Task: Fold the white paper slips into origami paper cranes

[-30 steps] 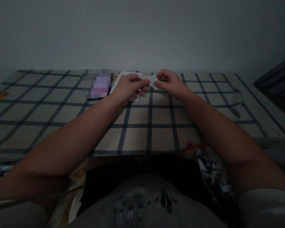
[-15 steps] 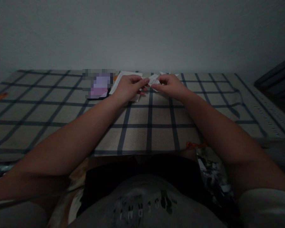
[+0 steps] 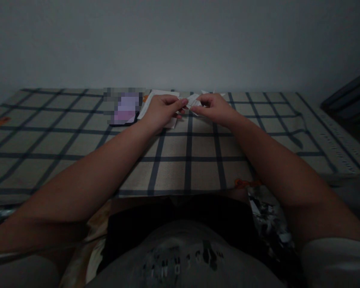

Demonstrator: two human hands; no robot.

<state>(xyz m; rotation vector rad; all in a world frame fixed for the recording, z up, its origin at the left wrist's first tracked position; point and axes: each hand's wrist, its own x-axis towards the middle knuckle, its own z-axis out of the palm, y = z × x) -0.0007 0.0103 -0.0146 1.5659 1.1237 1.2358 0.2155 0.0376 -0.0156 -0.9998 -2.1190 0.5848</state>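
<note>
Between my two hands is a small folded piece of white paper [image 3: 193,101], held just above the table's far part. My left hand [image 3: 164,108] pinches its left end between thumb and fingers. The right side of the paper is gripped by my right hand [image 3: 213,107], thumb in front and fingers curled behind. More white paper [image 3: 151,98] lies flat under and behind my left hand, partly hidden by it. Pointed white paper tips [image 3: 220,95] stick up behind my right hand; their full shape is hidden.
A phone-like object [image 3: 126,109] with a purple screen, partly pixelated, lies left of the papers. Beneath everything spreads a checked tablecloth [image 3: 172,172], its far edge against a plain wall [image 3: 180,44]. A dark slatted object [image 3: 351,100] stands at the far right.
The folded paper between my hands has shifted slightly in angle. Both hands stay almost in the same place, still gripping it.
</note>
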